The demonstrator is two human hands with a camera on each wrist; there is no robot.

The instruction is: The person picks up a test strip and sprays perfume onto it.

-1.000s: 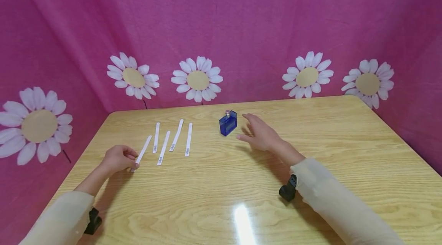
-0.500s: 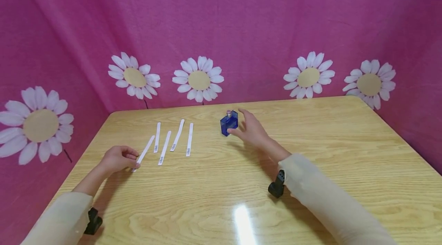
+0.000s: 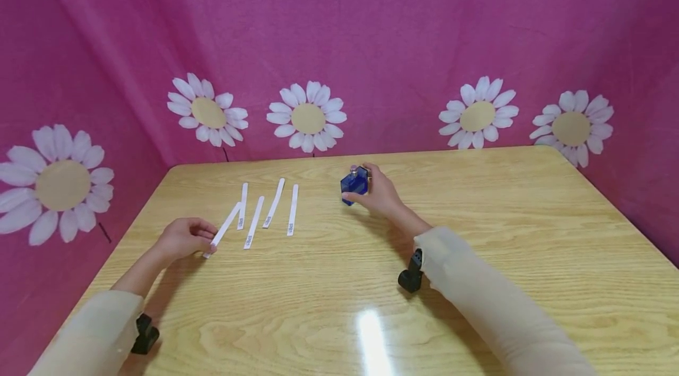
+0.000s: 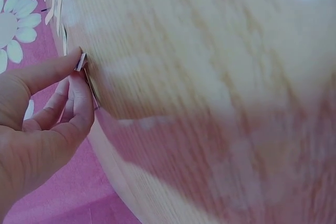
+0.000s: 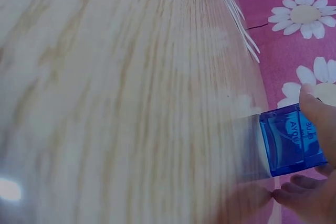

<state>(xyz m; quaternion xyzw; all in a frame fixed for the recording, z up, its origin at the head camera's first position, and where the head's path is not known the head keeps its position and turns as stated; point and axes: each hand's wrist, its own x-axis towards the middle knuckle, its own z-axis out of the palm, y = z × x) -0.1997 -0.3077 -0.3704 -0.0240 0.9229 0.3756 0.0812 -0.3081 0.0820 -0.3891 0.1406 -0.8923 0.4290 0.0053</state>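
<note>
Between thumb and fingers my left hand pinches the near end of a white perfume test strip. Its far end overlaps a neighbouring strip in the head view. The left wrist view shows the pinched strip nearly end-on at the fingertips. My right hand grips a blue glass perfume bottle from its right side, thumb across the front. The bottle is upright, with a pinkish spray top. Lettering shows through the blue glass in the right wrist view.
Several more white strips lie in a loose row on the wooden table, such as the rightmost strip, between the two hands. A pink curtain with white daisies hangs behind and at the sides.
My right hand has moved left to the perfume bottle and taken hold of it. The far end of the left hand's strip has shifted over the neighbouring strip.
</note>
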